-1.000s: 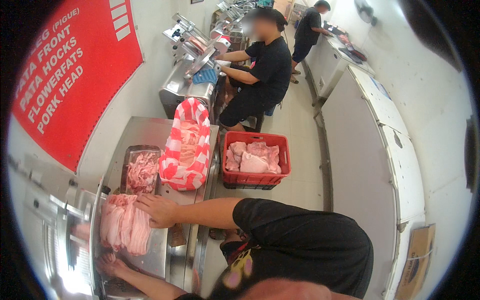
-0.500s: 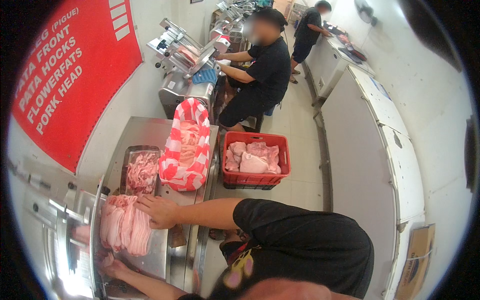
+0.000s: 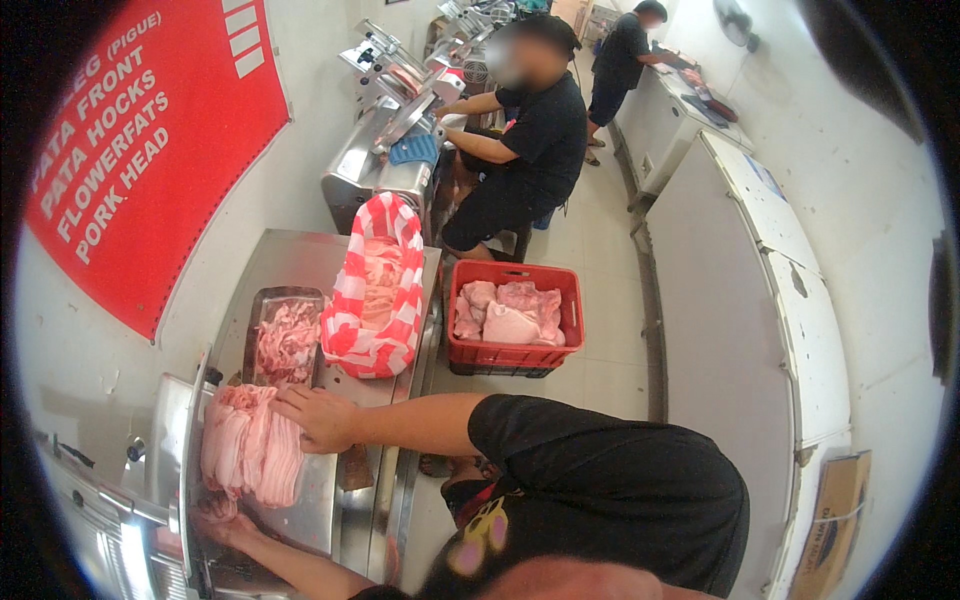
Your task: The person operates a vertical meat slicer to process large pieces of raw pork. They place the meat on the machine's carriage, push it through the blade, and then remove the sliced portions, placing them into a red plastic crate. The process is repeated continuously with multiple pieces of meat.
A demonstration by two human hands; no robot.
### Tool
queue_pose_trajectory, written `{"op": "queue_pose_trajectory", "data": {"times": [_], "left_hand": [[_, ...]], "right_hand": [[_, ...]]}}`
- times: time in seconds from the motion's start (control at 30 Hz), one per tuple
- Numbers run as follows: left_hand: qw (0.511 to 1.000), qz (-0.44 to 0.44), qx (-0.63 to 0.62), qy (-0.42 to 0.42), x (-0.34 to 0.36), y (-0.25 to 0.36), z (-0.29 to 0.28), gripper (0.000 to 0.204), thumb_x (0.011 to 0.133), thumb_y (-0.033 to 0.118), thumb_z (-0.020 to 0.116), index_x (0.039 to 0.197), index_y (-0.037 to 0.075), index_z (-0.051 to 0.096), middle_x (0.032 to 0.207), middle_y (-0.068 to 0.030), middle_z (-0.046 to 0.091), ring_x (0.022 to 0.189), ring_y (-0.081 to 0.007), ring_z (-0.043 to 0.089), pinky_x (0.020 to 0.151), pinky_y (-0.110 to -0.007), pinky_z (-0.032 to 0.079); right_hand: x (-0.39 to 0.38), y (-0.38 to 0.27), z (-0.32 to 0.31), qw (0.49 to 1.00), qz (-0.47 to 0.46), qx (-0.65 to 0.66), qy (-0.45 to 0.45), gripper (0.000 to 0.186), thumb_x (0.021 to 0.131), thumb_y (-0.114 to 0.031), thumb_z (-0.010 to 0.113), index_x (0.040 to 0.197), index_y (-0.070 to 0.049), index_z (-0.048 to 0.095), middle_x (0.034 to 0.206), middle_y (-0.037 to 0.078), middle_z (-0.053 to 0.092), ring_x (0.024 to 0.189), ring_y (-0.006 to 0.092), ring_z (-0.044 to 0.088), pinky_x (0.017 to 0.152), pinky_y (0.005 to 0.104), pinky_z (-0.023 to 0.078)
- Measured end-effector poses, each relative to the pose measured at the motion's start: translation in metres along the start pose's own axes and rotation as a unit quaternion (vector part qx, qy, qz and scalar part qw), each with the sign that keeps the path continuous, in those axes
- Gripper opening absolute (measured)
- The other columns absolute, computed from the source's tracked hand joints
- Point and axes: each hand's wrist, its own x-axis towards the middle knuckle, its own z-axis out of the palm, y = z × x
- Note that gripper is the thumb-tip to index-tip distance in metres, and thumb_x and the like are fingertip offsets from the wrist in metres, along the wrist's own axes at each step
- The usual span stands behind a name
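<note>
A thick pile of sliced pork (image 3: 250, 455) lies on a steel tray at the lower left. My right hand (image 3: 315, 415) rests on the pile's upper right part, fingers apart. Below the pile, beside a metal slicer (image 3: 140, 520), my left hand (image 3: 225, 525) has curled fingers; what they hold is too small to make out. Just above the pile sits a metal pan of trimmings (image 3: 285, 340), and to its right a long container lined with a red-and-white bag (image 3: 345, 345) holds more sliced meat.
A steel table (image 3: 285, 250) borders a red crate of pork pieces (image 3: 515, 355) on the floor. A seated co-worker (image 3: 540, 140) works at slicers (image 3: 355, 170); another person (image 3: 620, 55) stands at a white chest freezer (image 3: 665, 140). White freezers (image 3: 720, 300) line the right wall; a red sign hangs left.
The nearby slicer's carriage at the far left has shifted down and leftward. My hands stay almost in place at the pile.
</note>
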Motion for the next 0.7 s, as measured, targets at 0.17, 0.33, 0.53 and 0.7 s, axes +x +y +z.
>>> {"op": "queue_pose_trajectory", "data": {"times": [0.17, 0.33, 0.53, 0.7], "left_hand": [[0.988, 0.033, -0.068, 0.138, -0.078, 0.029, 0.104, 0.044, 0.104, 0.036, 0.054, 0.068, 0.017, 0.038, 0.055, 0.0019, 0.033, 0.047, -0.0101, 0.033, 0.05, -0.029, 0.035], [0.982, 0.059, -0.077, 0.159, -0.094, 0.039, 0.124, 0.038, 0.105, 0.033, 0.053, 0.073, 0.015, 0.043, 0.06, 0.0017, 0.037, 0.052, -0.0107, 0.035, 0.054, -0.028, 0.032], [0.985, 0.135, -0.065, 0.081, -0.065, 0.014, 0.095, 0.021, 0.101, 0.024, 0.055, 0.093, 0.006, 0.059, 0.082, -0.0052, 0.059, 0.074, -0.0176, 0.057, 0.07, -0.029, 0.048], [0.964, 0.223, 0.128, -0.061, 0.036, -0.002, -0.072, 0.045, 0.101, 0.038, 0.046, 0.124, 0.001, 0.059, 0.119, -0.0185, 0.064, 0.109, -0.0353, 0.063, 0.101, -0.051, 0.053]], "right_hand": [[0.001, -0.003, -0.003, 1.0, 0.001, 0.007, -0.01, 0.083, 0.079, -0.028, 0.072, 0.149, 0.003, 0.039, 0.15, 0.025, 0.043, 0.143, 0.0419, 0.04, 0.12, 0.0483, 0.036], [0.0, -0.003, -0.001, 1.0, -0.001, 0.01, 0.006, 0.082, 0.078, -0.026, 0.071, 0.148, 0.003, 0.04, 0.148, 0.025, 0.045, 0.14, 0.0422, 0.043, 0.118, 0.048, 0.037], [-0.003, 0.005, -0.002, 1.0, 0.008, -0.003, 0.004, 0.083, 0.077, -0.026, 0.072, 0.148, 0.003, 0.039, 0.147, 0.025, 0.045, 0.139, 0.0423, 0.044, 0.118, 0.0487, 0.037], [0.005, -0.012, 0.0, 1.0, -0.026, 0.005, -0.013, 0.086, 0.078, -0.026, 0.072, 0.15, 0.003, 0.036, 0.149, 0.026, 0.043, 0.14, 0.0424, 0.042, 0.114, 0.05, 0.041]]}}
